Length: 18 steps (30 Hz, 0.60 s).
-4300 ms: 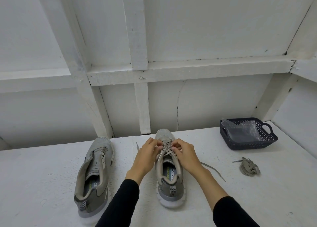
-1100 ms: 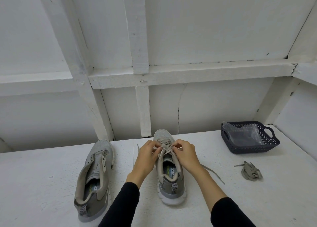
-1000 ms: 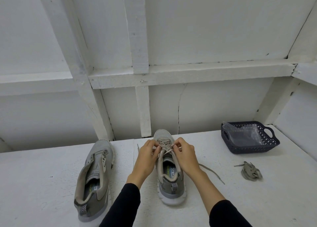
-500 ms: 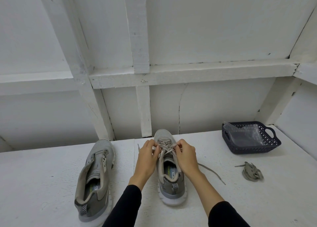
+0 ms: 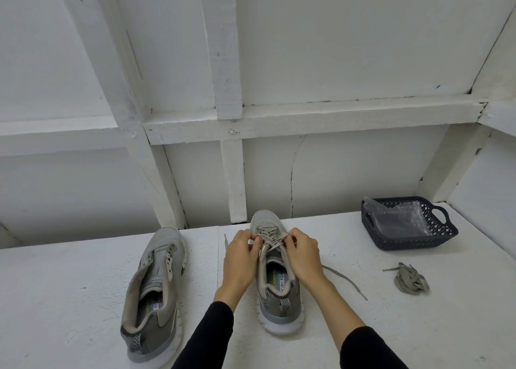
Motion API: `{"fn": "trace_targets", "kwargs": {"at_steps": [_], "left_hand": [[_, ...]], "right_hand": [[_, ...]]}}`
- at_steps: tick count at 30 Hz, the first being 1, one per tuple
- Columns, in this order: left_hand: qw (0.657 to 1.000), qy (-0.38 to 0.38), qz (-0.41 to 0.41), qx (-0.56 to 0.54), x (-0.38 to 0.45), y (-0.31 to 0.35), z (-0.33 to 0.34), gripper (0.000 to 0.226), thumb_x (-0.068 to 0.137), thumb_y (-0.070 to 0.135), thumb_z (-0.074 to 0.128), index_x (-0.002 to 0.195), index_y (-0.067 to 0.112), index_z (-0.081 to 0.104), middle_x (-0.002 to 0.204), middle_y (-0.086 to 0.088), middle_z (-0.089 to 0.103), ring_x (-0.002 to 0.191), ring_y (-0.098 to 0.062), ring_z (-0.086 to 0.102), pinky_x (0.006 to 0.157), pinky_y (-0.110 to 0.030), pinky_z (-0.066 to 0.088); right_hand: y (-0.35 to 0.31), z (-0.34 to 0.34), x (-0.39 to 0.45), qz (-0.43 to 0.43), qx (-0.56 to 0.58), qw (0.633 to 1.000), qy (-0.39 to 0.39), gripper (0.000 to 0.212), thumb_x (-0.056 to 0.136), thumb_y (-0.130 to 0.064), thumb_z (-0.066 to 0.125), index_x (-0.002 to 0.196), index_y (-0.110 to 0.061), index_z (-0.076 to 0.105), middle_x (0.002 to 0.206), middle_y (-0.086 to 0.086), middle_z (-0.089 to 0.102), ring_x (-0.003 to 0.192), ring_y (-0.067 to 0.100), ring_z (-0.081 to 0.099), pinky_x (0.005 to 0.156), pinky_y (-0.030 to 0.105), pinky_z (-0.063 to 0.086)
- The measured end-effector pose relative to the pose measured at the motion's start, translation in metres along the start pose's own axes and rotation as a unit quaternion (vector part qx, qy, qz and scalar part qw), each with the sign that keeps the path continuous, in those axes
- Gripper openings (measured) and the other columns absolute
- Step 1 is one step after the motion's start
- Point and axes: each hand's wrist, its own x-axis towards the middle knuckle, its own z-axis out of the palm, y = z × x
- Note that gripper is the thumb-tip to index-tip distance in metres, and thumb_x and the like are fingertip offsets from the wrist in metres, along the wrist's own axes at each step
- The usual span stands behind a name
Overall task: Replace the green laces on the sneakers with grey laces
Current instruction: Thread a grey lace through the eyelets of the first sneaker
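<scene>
A grey sneaker (image 5: 279, 299) stands in the middle of the white table, toe away from me, with a grey lace (image 5: 269, 236) crossed through its upper eyelets. My left hand (image 5: 240, 257) pinches the lace at the shoe's left side. My right hand (image 5: 303, 254) pinches it at the right side. One loose lace end (image 5: 346, 280) trails to the right over the table; another tip (image 5: 225, 241) pokes out behind my left hand. A second grey sneaker (image 5: 156, 293) stands at the left with no lace.
A bundled greyish-green lace (image 5: 410, 279) lies on the table at the right. Behind it stands a dark blue plastic basket (image 5: 444, 233) holding a clear plastic bag (image 5: 396, 219). A white wooden wall with beams (image 5: 231, 178) closes off the back of the table.
Both hands have shifted slightly along the lace crossings near the shoe's upper eyelets. The sneakers, the basket and the loose bundle stay in place.
</scene>
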Motion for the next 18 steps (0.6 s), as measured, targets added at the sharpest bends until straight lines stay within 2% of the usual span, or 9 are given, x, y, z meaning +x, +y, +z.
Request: {"fn": "trace_targets", "kwargs": {"at_steps": [4, 8, 12, 16, 18], "left_hand": [[0.998, 0.045, 0.018, 0.047, -0.0062, 0.0007, 0.0074, 0.018, 0.102, 0.03, 0.043, 0.089, 0.021, 0.052, 0.094, 0.011, 0.051, 0.082, -0.005, 0.053, 0.072, -0.031, 0.05], [0.995, 0.071, 0.016, 0.065, -0.0078, 0.0041, 0.0111, 0.02, 0.103, 0.03, 0.039, 0.088, 0.019, 0.048, 0.09, 0.01, 0.046, 0.074, -0.008, 0.048, 0.067, -0.032, 0.044], [0.995, 0.078, 0.013, 0.058, -0.0095, 0.0056, 0.0117, 0.02, 0.103, 0.03, 0.039, 0.089, 0.018, 0.046, 0.088, 0.011, 0.044, 0.072, -0.009, 0.047, 0.063, -0.027, 0.039], [0.997, 0.076, 0.012, 0.033, -0.0071, 0.0047, 0.0109, 0.019, 0.102, 0.028, 0.043, 0.086, 0.02, 0.048, 0.089, 0.012, 0.047, 0.077, -0.009, 0.052, 0.067, -0.03, 0.046], [0.998, 0.06, -0.011, -0.013, -0.0029, 0.001, 0.0074, 0.021, 0.1, 0.028, 0.049, 0.081, 0.021, 0.052, 0.088, 0.009, 0.055, 0.079, -0.014, 0.059, 0.071, -0.034, 0.051]], "right_hand": [[-0.0025, 0.0043, -0.0042, -0.002, -0.04, 0.999, 0.032, 0.027, 0.102, -0.019, 0.038, 0.087, -0.008, 0.057, 0.083, 0.005, 0.062, 0.074, 0.023, 0.056, 0.062, 0.036, 0.041], [-0.0033, 0.0051, -0.0077, -0.003, -0.058, 0.997, 0.058, 0.024, 0.103, -0.017, 0.035, 0.084, -0.012, 0.049, 0.084, 0.006, 0.059, 0.073, 0.023, 0.052, 0.061, 0.032, 0.033], [-0.0034, 0.0069, -0.0086, -0.005, -0.05, 0.996, 0.075, 0.023, 0.102, -0.017, 0.035, 0.085, -0.013, 0.049, 0.084, 0.005, 0.059, 0.074, 0.023, 0.053, 0.062, 0.032, 0.034], [0.0006, 0.0083, -0.0073, 0.002, -0.014, 0.997, 0.074, 0.025, 0.101, -0.017, 0.04, 0.083, -0.009, 0.054, 0.079, 0.004, 0.06, 0.071, 0.021, 0.053, 0.058, 0.031, 0.035], [0.0026, 0.0055, -0.0052, 0.015, 0.039, 0.997, 0.066, 0.026, 0.099, -0.018, 0.048, 0.077, -0.007, 0.056, 0.071, 0.004, 0.06, 0.065, 0.017, 0.052, 0.054, 0.024, 0.036]]}}
